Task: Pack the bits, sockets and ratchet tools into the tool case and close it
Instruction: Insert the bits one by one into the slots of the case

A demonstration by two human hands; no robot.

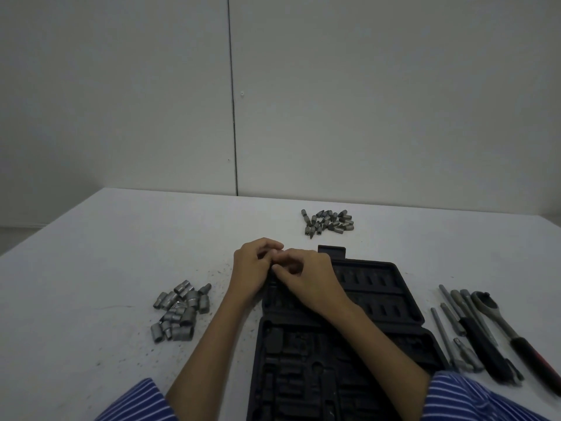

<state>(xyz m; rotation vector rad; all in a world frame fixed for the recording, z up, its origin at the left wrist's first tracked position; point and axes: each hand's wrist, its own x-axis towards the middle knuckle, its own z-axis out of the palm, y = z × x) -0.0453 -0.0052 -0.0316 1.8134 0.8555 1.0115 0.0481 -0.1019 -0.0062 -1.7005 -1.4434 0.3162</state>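
The black tool case (376, 287) lies open on the white table, its moulded slots looking bare. My left hand (252, 268) and my right hand (309, 278) meet over the case's far left corner, fingers curled and fingertips touching. Whatever they pinch is hidden between the fingers. A pile of bits (329, 221) lies beyond the case. A heap of sockets (179, 311) lies to its left. The ratchet (498, 317) with a black and red grip, a black-handled driver (482, 344) and several extension bars (446, 329) lie in a row to the right.
The table's far edge (303, 199) meets a plain wall. Dark specks of grit (218, 275) are scattered between the sockets and the case. Blue striped sleeves (473, 396) show at the bottom of the view.
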